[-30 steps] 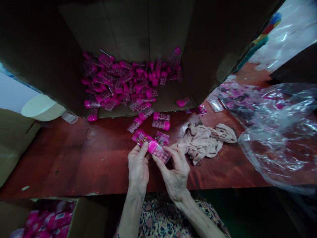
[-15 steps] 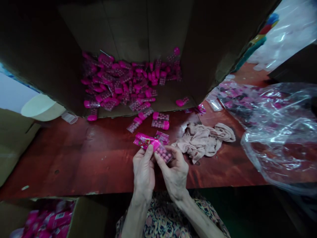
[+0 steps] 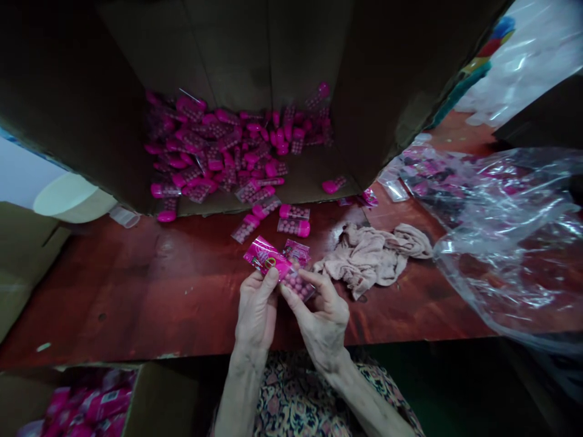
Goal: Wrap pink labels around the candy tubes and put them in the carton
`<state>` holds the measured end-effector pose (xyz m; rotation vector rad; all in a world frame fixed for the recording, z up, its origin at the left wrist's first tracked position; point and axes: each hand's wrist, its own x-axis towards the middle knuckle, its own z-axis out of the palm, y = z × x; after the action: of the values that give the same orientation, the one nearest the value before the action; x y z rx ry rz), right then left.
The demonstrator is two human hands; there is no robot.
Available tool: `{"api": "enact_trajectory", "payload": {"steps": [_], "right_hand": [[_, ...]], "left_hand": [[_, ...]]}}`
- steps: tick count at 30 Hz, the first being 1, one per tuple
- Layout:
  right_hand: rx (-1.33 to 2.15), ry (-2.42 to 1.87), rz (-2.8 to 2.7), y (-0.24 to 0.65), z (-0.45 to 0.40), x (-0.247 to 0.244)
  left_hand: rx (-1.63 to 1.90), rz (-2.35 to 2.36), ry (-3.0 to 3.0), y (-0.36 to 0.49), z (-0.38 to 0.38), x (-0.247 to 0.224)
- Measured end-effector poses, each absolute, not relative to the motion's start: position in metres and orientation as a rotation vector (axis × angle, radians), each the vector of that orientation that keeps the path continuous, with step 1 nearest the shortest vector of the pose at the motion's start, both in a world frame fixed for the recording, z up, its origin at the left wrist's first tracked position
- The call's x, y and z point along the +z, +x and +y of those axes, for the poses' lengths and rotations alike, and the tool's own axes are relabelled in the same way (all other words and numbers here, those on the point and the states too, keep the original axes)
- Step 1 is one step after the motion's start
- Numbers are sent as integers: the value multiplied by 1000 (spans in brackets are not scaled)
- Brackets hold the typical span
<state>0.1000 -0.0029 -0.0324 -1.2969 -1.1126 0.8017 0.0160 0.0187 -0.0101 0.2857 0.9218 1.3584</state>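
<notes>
Over the table, my left hand [image 3: 255, 309] pinches a pink printed wrapper [image 3: 262, 250] between thumb and fingers. My right hand [image 3: 322, 318] closes round a small clear candy container [image 3: 297, 284] filled with pink balls. The wrapper meets the container's upper left end; how far it covers that end I cannot tell. Just behind lies a small pink printed packet [image 3: 297, 250]. Farther back are several pink-capped containers of the same kind, among them one lying on its side [image 3: 294, 227].
A large cardboard box [image 3: 314, 194] lies open toward me, with many pink-capped containers [image 3: 228, 139] inside. To the right are a crumpled cloth [image 3: 368, 258] and a clear plastic bag [image 3: 510, 255]. A carton [image 3: 150, 394] of pink packages stands below left, a pale bowl [image 3: 73, 197] behind.
The wrapper has tilted more upright and shows more of its printed face. My left hand has shifted slightly left, and the pink cap seen before is now largely covered.
</notes>
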Motion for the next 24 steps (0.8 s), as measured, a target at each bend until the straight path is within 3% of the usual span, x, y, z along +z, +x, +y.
{"api": "enact_trajectory", "payload": {"steps": [5,11,16,24], "right_hand": [[1045,-1216,-858,99,-1,-27],[983,-1236,-972,101,-1,-32],[1238,-1101,-1151,112,2,-27],[1262,-1070,-942,114,-4,-18]], "left_hand": [[1325,864,308,26,15,-6],[1304,911,293,23,16,-4],[1363,965,281,9,18,-1],[1201,957,430,11,11,11]]}}
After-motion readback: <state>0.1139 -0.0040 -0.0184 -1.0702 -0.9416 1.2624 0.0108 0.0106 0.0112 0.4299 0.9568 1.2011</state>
